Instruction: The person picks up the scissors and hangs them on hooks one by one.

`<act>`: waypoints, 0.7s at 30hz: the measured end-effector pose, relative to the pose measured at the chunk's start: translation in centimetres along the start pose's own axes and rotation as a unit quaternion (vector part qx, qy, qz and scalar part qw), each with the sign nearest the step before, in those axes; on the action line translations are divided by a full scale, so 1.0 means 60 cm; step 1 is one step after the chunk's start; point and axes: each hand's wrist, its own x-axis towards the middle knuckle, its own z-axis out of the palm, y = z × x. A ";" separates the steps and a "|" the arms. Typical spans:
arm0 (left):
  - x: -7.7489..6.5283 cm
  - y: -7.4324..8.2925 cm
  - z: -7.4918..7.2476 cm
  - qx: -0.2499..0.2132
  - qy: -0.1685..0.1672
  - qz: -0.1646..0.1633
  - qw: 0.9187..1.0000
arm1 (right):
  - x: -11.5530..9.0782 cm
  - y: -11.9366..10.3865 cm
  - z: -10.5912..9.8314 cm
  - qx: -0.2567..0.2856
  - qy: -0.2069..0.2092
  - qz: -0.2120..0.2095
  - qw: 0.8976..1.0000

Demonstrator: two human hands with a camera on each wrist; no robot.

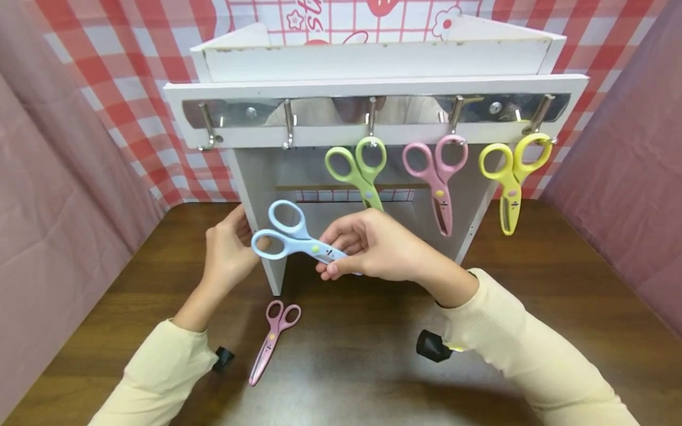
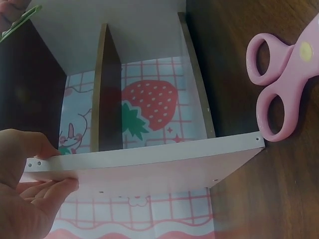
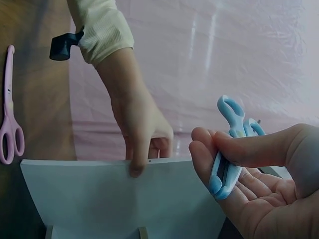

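Right hand [image 1: 373,245] pinches blue scissors [image 1: 303,242] by the blades; left hand [image 1: 229,245] grips the side panel [image 1: 261,183] of the white rack [image 1: 319,87]. Scissors sit between both hands, right one nearer, below and apart from the second hook from the left [image 1: 288,121]. Long axis slants: rings up-left, blades down-right. Blades partly covered in head view; tips show in right wrist. Left fingertips behind panel. Right hand blocks lower end of green scissors [image 1: 363,177].

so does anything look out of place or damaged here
Perhaps the loose pink scissors: they lie on the table, whereas green scissors, hanging pink scissors and yellow scissors are on hooks. The white shelf's upper rim shows brownish marks, possibly wear.
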 end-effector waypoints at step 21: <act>0.000 0.004 -0.001 0.047 0.015 0.005 0.999 | 0.002 -0.026 -0.002 0.023 0.024 -0.040 0.999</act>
